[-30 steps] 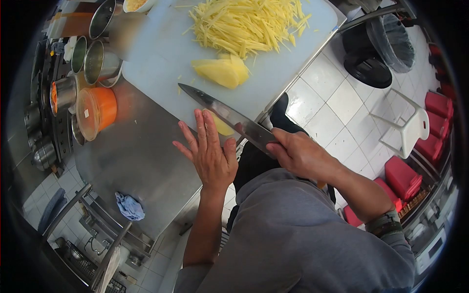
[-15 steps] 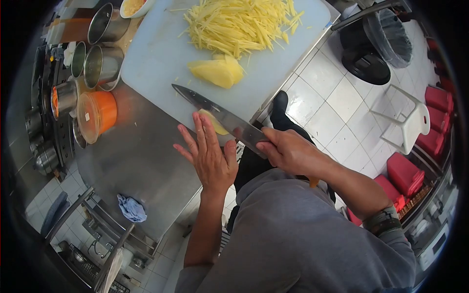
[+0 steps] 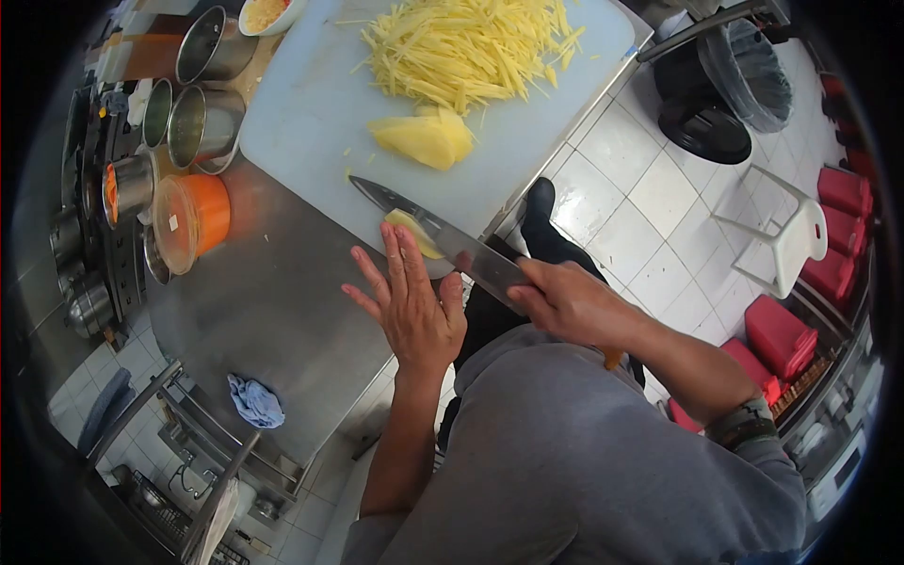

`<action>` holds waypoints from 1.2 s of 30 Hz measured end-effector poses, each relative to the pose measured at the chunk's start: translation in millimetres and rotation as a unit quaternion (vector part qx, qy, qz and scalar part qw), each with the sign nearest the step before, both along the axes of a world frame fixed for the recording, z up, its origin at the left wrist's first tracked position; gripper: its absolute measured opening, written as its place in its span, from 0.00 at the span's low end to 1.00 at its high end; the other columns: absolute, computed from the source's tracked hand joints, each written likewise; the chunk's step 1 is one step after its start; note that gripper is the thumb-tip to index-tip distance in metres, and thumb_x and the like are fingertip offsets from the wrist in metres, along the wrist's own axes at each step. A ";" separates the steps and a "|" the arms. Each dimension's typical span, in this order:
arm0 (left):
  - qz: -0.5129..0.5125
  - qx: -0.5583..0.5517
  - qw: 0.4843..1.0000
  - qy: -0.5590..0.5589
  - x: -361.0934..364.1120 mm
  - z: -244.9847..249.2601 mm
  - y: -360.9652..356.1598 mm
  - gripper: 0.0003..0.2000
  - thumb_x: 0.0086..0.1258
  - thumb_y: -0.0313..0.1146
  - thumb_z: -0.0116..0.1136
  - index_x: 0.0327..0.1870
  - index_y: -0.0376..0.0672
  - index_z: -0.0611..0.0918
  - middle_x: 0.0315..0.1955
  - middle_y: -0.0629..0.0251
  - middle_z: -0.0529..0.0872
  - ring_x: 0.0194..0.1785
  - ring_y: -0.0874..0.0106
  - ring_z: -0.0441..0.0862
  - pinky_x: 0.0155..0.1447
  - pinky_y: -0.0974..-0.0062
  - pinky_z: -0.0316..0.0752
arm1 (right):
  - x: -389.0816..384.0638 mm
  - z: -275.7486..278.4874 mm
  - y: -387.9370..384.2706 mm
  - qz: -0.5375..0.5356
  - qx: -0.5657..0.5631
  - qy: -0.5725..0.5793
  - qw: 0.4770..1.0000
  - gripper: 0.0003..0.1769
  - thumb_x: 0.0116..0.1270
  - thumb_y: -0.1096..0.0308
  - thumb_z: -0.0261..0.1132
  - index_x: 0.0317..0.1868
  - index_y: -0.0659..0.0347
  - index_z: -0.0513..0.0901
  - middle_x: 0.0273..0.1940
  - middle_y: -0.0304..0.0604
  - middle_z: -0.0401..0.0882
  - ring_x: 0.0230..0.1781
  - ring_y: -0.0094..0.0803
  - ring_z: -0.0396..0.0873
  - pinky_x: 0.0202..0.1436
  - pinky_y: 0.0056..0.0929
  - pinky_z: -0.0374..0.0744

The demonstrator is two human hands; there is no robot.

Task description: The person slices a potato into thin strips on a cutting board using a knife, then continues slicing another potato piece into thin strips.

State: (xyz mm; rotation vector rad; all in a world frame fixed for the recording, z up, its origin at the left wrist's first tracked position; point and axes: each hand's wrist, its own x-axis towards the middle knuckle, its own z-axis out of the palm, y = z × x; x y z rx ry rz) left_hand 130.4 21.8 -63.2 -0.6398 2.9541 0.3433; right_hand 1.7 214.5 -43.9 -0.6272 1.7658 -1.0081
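Observation:
My right hand (image 3: 570, 301) is wrapped round the handle of a kitchen knife (image 3: 471, 256), whose tip points up and left over the board. Beside the blade lie pale yellow slices (image 3: 416, 237) that look like potato, near the board's lower corner. The fingertips of my left hand (image 3: 421, 320) touch these slices, its fingers stretched out and the thumb apart. Larger peeled pieces (image 3: 428, 137) sit farther up the white cutting board (image 3: 301, 122). Behind them is a heap of thin yellow strips (image 3: 471, 52).
Steel pots (image 3: 202, 127) and an orange tub (image 3: 193, 221) with a clear lid stand left of the board. A crumpled blue cloth (image 3: 254, 402) lies on the steel table (image 3: 282, 301). On the tiled floor to the right are a lined bin (image 3: 744, 75) and a white stool (image 3: 796, 240).
Both hands and the knife have shifted slightly right and down. The knife tip sits a little closer to the slices. The view has moved slightly too.

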 end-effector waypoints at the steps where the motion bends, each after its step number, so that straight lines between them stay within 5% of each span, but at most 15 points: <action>1: 0.000 -0.002 1.000 -0.001 -1.1 0.3 0.1 0.39 0.82 0.49 0.45 0.87 0.39 0.50 0.87 0.49 0.49 0.88 0.36 0.35 0.80 0.25 0.26 | 0.7 -2.7 -1.7 -0.004 -0.013 0.006 1.000 0.15 0.84 0.62 0.57 0.41 0.65 0.74 0.22 0.48 0.78 0.22 0.44 0.80 0.32 0.43 0.76; 3: -0.001 -0.001 1.000 -0.010 1.4 1.7 2.5 0.40 0.82 0.49 0.45 0.87 0.38 0.49 0.87 0.49 0.49 0.88 0.36 0.35 0.80 0.25 0.26 | 1.2 -4.1 -5.5 -0.018 -0.033 0.015 0.999 0.15 0.84 0.62 0.57 0.40 0.65 0.73 0.22 0.48 0.77 0.22 0.43 0.80 0.32 0.42 0.76; 6: 0.004 0.006 1.000 -0.012 -0.1 0.9 1.9 0.40 0.83 0.53 0.43 0.87 0.39 0.49 0.87 0.51 0.48 0.88 0.37 0.34 0.80 0.26 0.24 | -11.7 0.0 -23.4 0.019 0.016 -0.026 0.999 0.15 0.82 0.59 0.59 0.44 0.65 0.76 0.34 0.61 0.83 0.38 0.62 0.82 0.43 0.55 0.77; 9: 0.010 0.015 1.000 -0.006 2.0 -2.9 1.9 0.41 0.84 0.60 0.39 0.88 0.41 0.49 0.88 0.55 0.47 0.88 0.39 0.32 0.80 0.28 0.18 | -3.6 -0.1 -15.9 -0.007 -0.023 -0.009 1.000 0.15 0.85 0.62 0.57 0.40 0.65 0.73 0.22 0.48 0.77 0.22 0.42 0.80 0.31 0.42 0.76; 21: 0.015 0.007 1.000 -0.013 -0.1 -0.6 6.4 0.41 0.84 0.53 0.42 0.88 0.39 0.47 0.87 0.48 0.46 0.87 0.35 0.34 0.80 0.25 0.27 | 7.2 1.1 -25.7 -0.019 -0.011 0.048 0.999 0.14 0.81 0.62 0.61 0.43 0.66 0.75 0.28 0.62 0.81 0.32 0.64 0.82 0.37 0.55 0.77; 26: 0.040 0.022 0.999 0.027 1.2 -7.1 9.2 0.41 0.85 0.60 0.37 0.88 0.40 0.48 0.88 0.53 0.47 0.88 0.37 0.34 0.80 0.25 0.25 | 8.8 9.7 -20.8 0.016 0.003 0.065 0.998 0.15 0.81 0.61 0.61 0.43 0.66 0.74 0.28 0.62 0.81 0.32 0.65 0.82 0.37 0.57 0.77; 36: 0.095 0.062 0.993 0.030 -3.5 0.2 -0.1 0.39 0.86 0.54 0.39 0.87 0.37 0.48 0.87 0.51 0.49 0.88 0.38 0.34 0.81 0.26 0.27 | 24.0 40.7 -22.7 0.088 0.094 0.172 0.977 0.09 0.80 0.68 0.56 0.47 0.66 0.69 0.28 0.60 0.83 0.31 0.61 0.85 0.36 0.58 0.81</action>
